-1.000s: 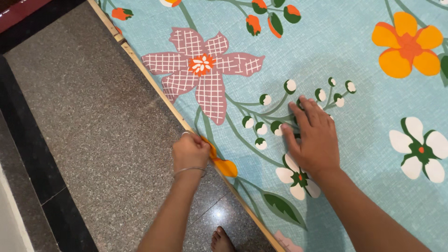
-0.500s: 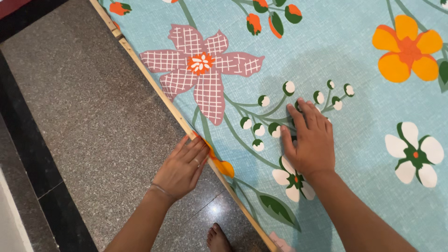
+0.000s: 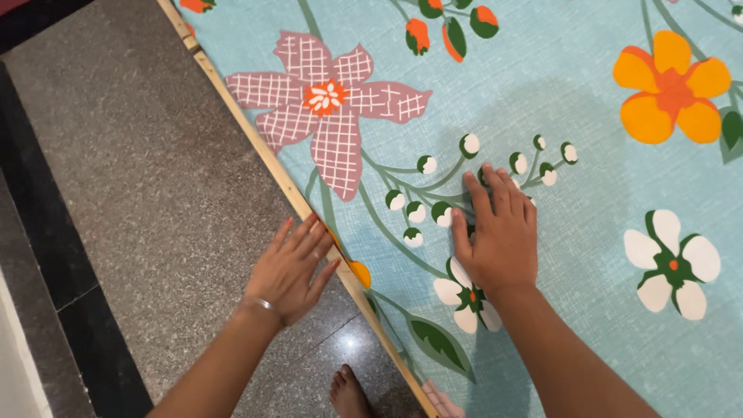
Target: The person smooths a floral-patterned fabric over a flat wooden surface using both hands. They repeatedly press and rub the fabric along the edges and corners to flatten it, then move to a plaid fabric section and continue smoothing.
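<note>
A light blue bedsheet point(image 3: 557, 93) printed with large pink, orange and white flowers covers a bed. My right hand point(image 3: 495, 232) lies flat on the sheet, fingers spread, pressing it down beside a white flower print. My left hand point(image 3: 292, 267) is flat with fingers together, its fingertips pushed against the sheet's edge along the wooden bed frame rail point(image 3: 255, 131). An orange flower print point(image 3: 359, 273) shows at the edge just under those fingers. A thin bangle circles my left wrist.
Speckled grey stone floor point(image 3: 147, 186) with a black border strip point(image 3: 46, 232) runs along the left of the bed. My bare foot point(image 3: 348, 395) stands on the floor near the rail at the bottom.
My left hand went from a closed fist gripping the sheet's edge to a flat hand pressing that edge against the rail. The right hand stayed flat on the sheet.
</note>
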